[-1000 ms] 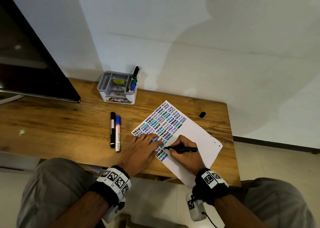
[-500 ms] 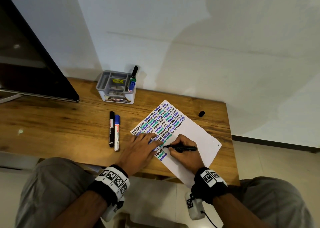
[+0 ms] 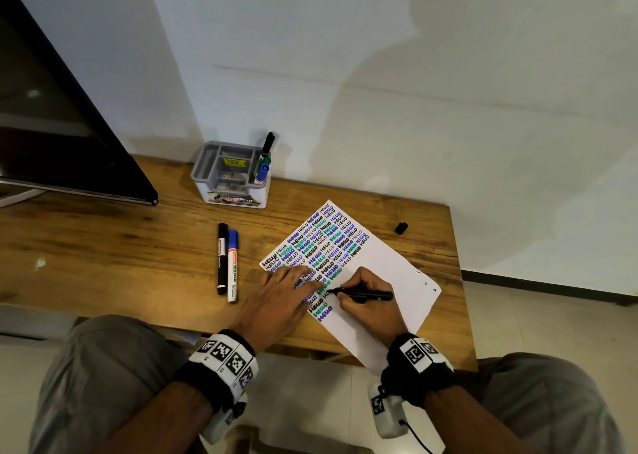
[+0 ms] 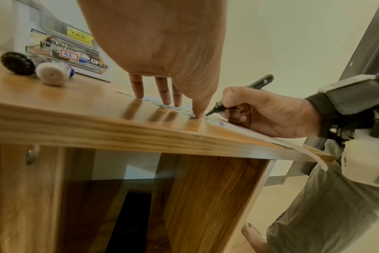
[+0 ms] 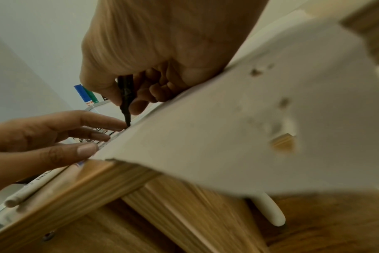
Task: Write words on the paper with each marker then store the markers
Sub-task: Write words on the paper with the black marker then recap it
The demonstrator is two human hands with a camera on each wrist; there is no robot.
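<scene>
A white paper (image 3: 386, 277) covered in rows of coloured "HELLO" words lies on the wooden table (image 3: 103, 257), its near corner hanging over the front edge. My right hand (image 3: 366, 298) grips a black marker (image 3: 367, 295) with its tip on the paper (image 4: 238, 127); the marker (image 4: 240, 95) and the marker (image 5: 126, 97) show in both wrist views. My left hand (image 3: 279, 298) lies flat with straight fingers (image 4: 165, 93) pressing the paper's left part. A black marker (image 3: 222, 258) and a blue-capped marker (image 3: 232, 265) lie side by side left of the paper.
A grey organiser (image 3: 229, 177) stands at the back against the wall, holding several markers (image 3: 264, 163) in its right compartment. A loose black cap (image 3: 401, 228) lies at the table's back right. A dark screen (image 3: 51, 136) stands at the left.
The marker tip has shifted slightly as my right hand writes. My left hand stays flat on the paper.
</scene>
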